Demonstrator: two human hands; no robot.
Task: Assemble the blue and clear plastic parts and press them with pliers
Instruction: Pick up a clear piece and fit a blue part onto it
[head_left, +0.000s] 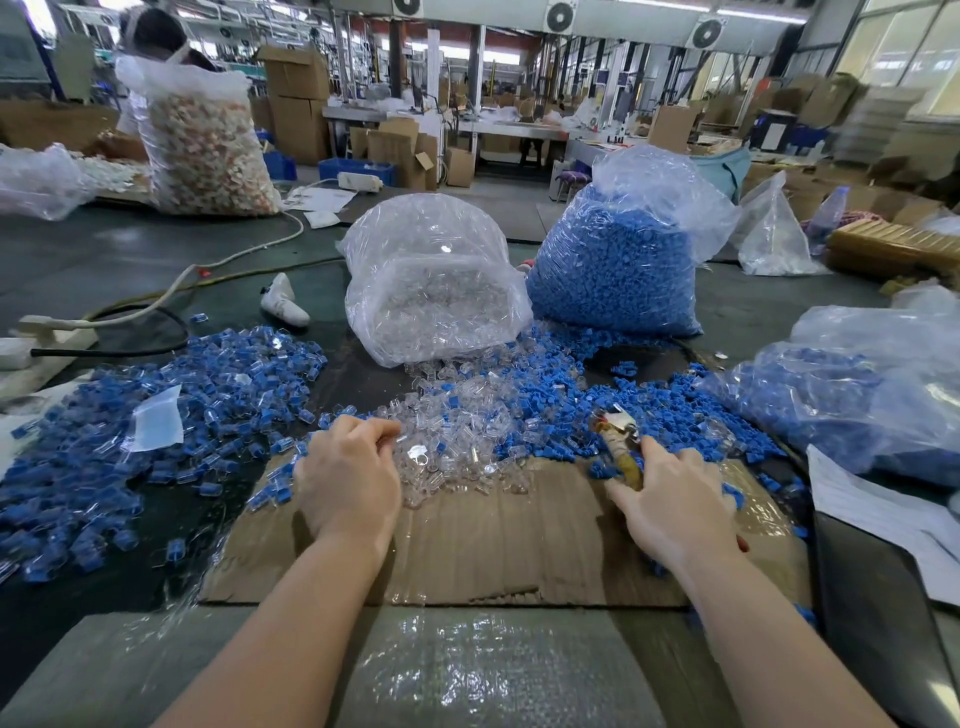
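A heap of clear plastic parts (457, 415) lies at the far edge of a cardboard sheet (493, 545), with loose blue parts (660, 400) piled to its right. My left hand (348, 478) rests at the clear heap with its fingers curled into it; what they hold is hidden. My right hand (670, 504) lies over the tape-wrapped handles of the pliers (618, 441), whose metal jaws point away from me into the blue parts. Assembled blue-and-clear pieces (156, 405) spread across the table on the left.
A clear bag of clear parts (431, 275) and a bag of blue parts (618, 260) stand behind the heaps. Another bag of blue parts (852, 389) lies at the right, with papers (883, 519) beside it. Cables and a white bottle (283, 301) lie at the back left. A person sits far left.
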